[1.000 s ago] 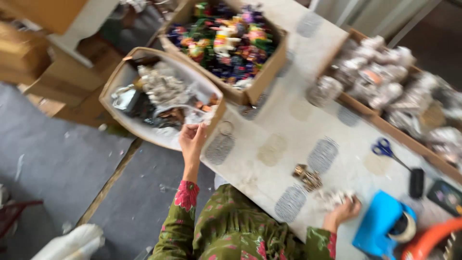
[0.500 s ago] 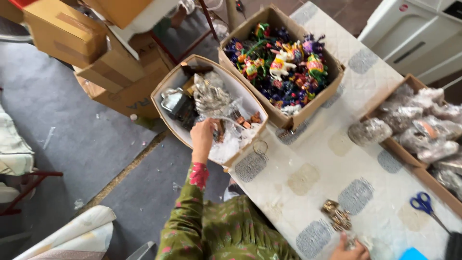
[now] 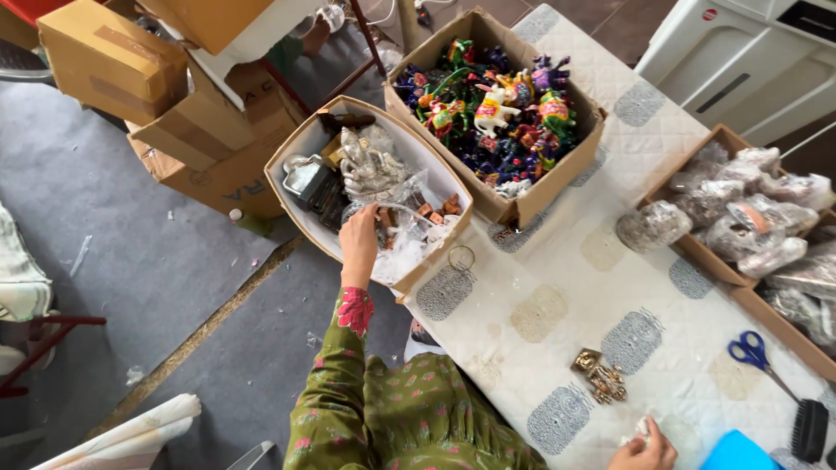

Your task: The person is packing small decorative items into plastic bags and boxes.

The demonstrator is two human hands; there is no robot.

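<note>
Right hand (image 3: 646,442) at near edge of worktop (image 3: 557,261), curled on something small and whitish, grip unclear; brass figurine (image 3: 599,376) lies just beside it, likely set out for handling. Left arm stretched out straight, left hand (image 3: 360,239) palm-down in the open carton (image 3: 300,152), fingers closing on clear plastic wrap (image 3: 402,235) beside a wrapped silver idol (image 3: 370,165). Beyond, box of colourful toy figures (image 3: 496,96).

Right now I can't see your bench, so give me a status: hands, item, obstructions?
Left hand inside the white-lined box, on clear plastic wrapping. Right hand holds something small and white. Brass figurine lies apart. Nothing obstructing.
</note>
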